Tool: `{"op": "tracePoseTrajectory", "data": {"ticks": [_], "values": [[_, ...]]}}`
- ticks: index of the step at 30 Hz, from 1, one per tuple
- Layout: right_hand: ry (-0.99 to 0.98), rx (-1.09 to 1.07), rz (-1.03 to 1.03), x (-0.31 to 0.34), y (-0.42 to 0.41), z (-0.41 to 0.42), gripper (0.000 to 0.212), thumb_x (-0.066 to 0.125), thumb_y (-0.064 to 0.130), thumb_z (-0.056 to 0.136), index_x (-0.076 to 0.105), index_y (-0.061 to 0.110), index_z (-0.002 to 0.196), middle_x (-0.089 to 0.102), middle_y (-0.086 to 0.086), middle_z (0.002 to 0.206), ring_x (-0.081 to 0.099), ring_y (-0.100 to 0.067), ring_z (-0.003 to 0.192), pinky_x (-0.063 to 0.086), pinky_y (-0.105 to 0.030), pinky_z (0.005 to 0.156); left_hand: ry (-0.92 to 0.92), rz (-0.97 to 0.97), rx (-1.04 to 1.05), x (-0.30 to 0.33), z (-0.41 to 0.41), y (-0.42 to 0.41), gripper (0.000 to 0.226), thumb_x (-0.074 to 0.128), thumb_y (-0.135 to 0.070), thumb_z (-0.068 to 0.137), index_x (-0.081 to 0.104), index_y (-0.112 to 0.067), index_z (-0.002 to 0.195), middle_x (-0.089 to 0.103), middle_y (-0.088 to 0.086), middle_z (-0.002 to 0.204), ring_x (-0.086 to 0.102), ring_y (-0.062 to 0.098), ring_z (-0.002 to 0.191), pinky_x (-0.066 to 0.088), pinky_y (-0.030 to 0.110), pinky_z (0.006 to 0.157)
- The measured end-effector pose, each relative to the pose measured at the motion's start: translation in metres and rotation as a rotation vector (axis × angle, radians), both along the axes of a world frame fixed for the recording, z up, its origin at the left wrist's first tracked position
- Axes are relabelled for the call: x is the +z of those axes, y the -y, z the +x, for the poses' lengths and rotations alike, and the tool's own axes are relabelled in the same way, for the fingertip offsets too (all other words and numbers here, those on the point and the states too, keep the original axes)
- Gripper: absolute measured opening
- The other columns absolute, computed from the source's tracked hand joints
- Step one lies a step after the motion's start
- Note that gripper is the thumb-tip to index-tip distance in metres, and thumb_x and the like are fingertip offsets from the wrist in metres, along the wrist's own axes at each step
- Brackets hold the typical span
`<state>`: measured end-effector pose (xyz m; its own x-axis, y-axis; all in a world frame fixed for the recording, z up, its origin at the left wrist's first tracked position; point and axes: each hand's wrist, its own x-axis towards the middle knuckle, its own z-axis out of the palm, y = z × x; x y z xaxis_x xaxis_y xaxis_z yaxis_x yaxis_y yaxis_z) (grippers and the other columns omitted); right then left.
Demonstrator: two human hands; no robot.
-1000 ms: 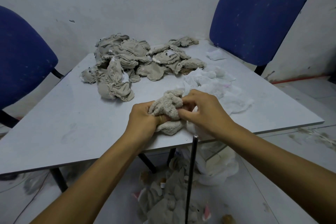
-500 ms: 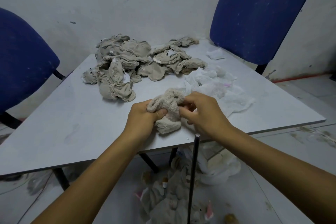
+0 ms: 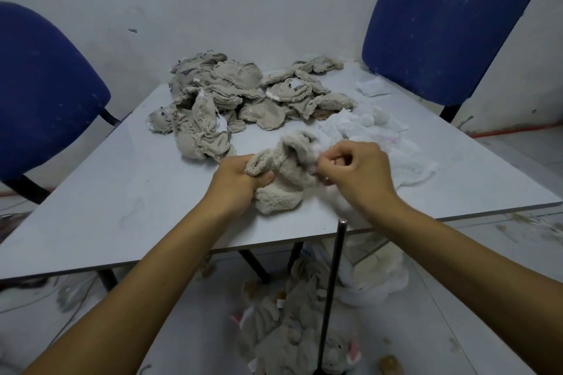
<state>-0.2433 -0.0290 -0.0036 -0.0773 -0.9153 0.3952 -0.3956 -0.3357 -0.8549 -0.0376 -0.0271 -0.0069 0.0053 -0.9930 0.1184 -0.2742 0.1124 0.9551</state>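
Plush skin (image 3: 286, 173) — between both hands.

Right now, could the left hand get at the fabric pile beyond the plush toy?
Probably yes, once freed: the left hand grips the plush toy, and only bare table separates it from the fabric pile.

The table (image 3: 100, 201) lay bare on its left half, from near edge to far left corner. A heap of grey plush skins (image 3: 237, 91) crowded the far edge, white stuffing (image 3: 396, 143) the right side, a plush toy (image 3: 283, 195) the near middle. A thin rod (image 3: 333, 283) stood upright before the near edge.
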Motion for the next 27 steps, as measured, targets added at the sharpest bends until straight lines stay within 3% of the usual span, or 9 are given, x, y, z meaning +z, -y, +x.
{"op": "tracePoseTrajectory", "data": {"ticks": [2, 6, 11, 15, 18, 20, 22, 24, 27], "values": [[0.15, -0.041, 0.028, 0.003, 0.004, -0.01, 0.022, 0.071, 0.002, 0.079, 0.07, 0.019, 0.064, 0.061, 0.009, 0.053, 0.065, -0.012, 0.056, 0.063, -0.037, 0.065, 0.016, -0.01, 0.05, 0.005, 0.011, 0.004, 0.012, 0.061, 0.006, 0.091, 0.068, -0.003, 0.086, 0.067, -0.005, 0.062, 0.061, 0.006, 0.055, 0.047, 0.017, 0.053], [0.28, 0.051, 0.053, 0.002, -0.001, -0.004, 0.01, 0.064, 0.006, 0.082, 0.061, 0.005, 0.072, 0.068, -0.016, 0.071, 0.069, -0.032, 0.068, 0.061, -0.046, 0.063, 0.162, -0.066, 0.029, 0.004, 0.022, 0.01, 0.011, 0.062, 0.005, 0.09, 0.062, 0.01, 0.1, 0.065, 0.026, 0.091, 0.057, 0.022, 0.085, 0.051, 0.051, 0.086], [0.072, 0.081, -0.067, 0.007, 0.0, 0.006, 0.004, 0.052, 0.019, 0.091, 0.053, 0.017, 0.087, 0.062, -0.014, 0.094, 0.063, -0.028, 0.084, 0.056, -0.052, 0.075, 0.311, -0.201, -0.021, 0.013, 0.01, 0.002, 0.026, 0.076, -0.03, 0.072, 0.064, -0.032, 0.095, 0.068, -0.01, 0.087, 0.063, 0.013, 0.081, 0.051, 0.031, 0.071], [-0.16, 0.069, -0.13, 0.001, 0.0, 0.003, 0.008, 0.035, 0.023, 0.106, 0.039, 0.021, 0.1, 0.057, -0.012, 0.077, 0.058, -0.029, 0.07, 0.047, -0.049, 0.065, 0.307, -0.221, 0.019, 0.012, 0.005, 0.0, 0.01, 0.072, -0.027, 0.084, 0.067, -0.035, 0.086, 0.069, -0.014, 0.076, 0.064, 0.007, 0.073, 0.05, 0.033, 0.07], [-0.244, 0.096, -0.1, -0.002, 0.004, -0.003, 0.005, 0.035, 0.021, 0.107, 0.038, 0.024, 0.106, 0.046, -0.001, 0.06, 0.044, -0.012, 0.049, 0.038, -0.036, 0.05, 0.224, -0.185, 0.082, 0.014, 0.011, 0.0, 0.016, 0.069, -0.023, 0.09, 0.07, -0.03, 0.076, 0.068, -0.012, 0.065, 0.063, 0.006, 0.062, 0.05, 0.034, 0.062], [-0.276, 0.105, -0.126, 0.002, 0.008, -0.009, 0.015, 0.042, 0.011, 0.105, 0.045, 0.024, 0.111, 0.048, 0.011, 0.064, 0.052, 0.0, 0.055, 0.039, -0.017, 0.049, 0.203, -0.241, 0.201, 0.02, 0.016, 0.001, 0.01, 0.071, -0.024, 0.089, 0.071, -0.024, 0.079, 0.067, -0.011, 0.062, 0.062, 0.006, 0.058, 0.053, 0.037, 0.062], [-0.27, 0.085, -0.145, 0.008, 0.012, -0.012, 0.02, 0.048, 0.007, 0.102, 0.052, 0.025, 0.11, 0.055, 0.012, 0.069, 0.057, 0.003, 0.065, 0.042, -0.015, 0.056, 0.215, -0.322, 0.24, 0.027, 0.018, -0.001, 0.01, 0.072, -0.027, 0.087, 0.069, -0.03, 0.077, 0.063, -0.015, 0.056, 0.055, 0.001, 0.049, 0.049, 0.027, 0.053], [-0.212, 0.053, -0.128, 0.011, 0.014, -0.013, 0.012, 0.052, 0.016, 0.102, 0.057, 0.026, 0.107, 0.059, 0.009, 0.069, 0.056, -0.005, 0.063, 0.043, -0.019, 0.055, 0.248, -0.342, 0.209, 0.033, 0.017, -0.003, 0.017, 0.071, -0.029, 0.088, 0.067, -0.038, 0.074, 0.063, -0.014, 0.057, 0.056, 0.001, 0.049, 0.045, 0.02, 0.049], [0.15, 0.17, 0.096, 0.016, 0.014, -0.01, 0.013, 0.051, 0.033, 0.102, 0.056, 0.026, 0.112, 0.063, 0.001, 0.082, 0.059, -0.01, 0.068, 0.052, -0.021, 0.056, 0.144, -0.245, 0.278, 0.03, 0.02, -0.002, 0.012, 0.066, -0.03, 0.093, 0.069, -0.023, 0.084, 0.071, -0.004, 0.076, 0.068, 0.022, 0.075, 0.056, 0.038, 0.069]]}}
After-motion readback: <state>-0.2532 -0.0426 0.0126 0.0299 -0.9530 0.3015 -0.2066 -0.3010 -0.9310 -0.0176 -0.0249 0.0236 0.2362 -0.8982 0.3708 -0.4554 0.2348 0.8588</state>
